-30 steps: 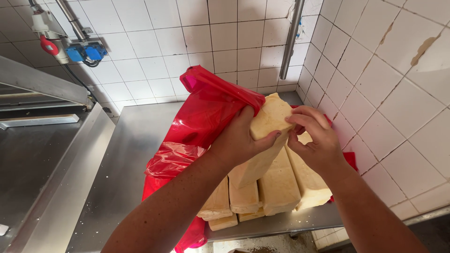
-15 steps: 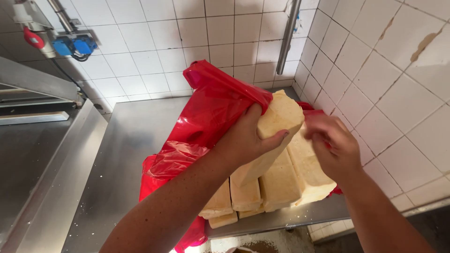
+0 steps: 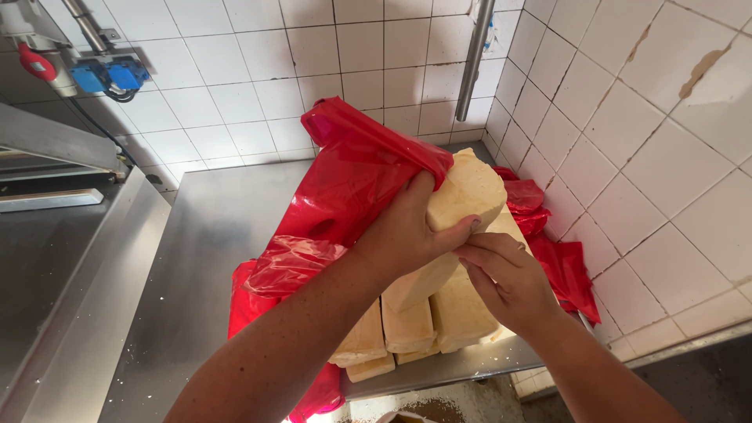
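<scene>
My left hand (image 3: 409, 233) grips a long pale yellow block (image 3: 462, 205), tilted up off a stack of similar blocks (image 3: 407, 325). The stack lies on a red plastic sheet (image 3: 345, 184) that is folded back over the metal table (image 3: 196, 266). My right hand (image 3: 505, 282) rests against the lifted block's lower side and the blocks beneath it, fingers curled on them.
White tiled walls close the corner behind and to the right. A vertical metal pipe (image 3: 474, 59) runs down the back wall. Blue sockets (image 3: 110, 76) and a red handle (image 3: 37, 63) sit at upper left, above a steel machine ledge (image 3: 55, 141). The table's front edge is just below the stack.
The lifted block has tilted further up and away from me, and my right hand has dropped from its top end to its lower side.
</scene>
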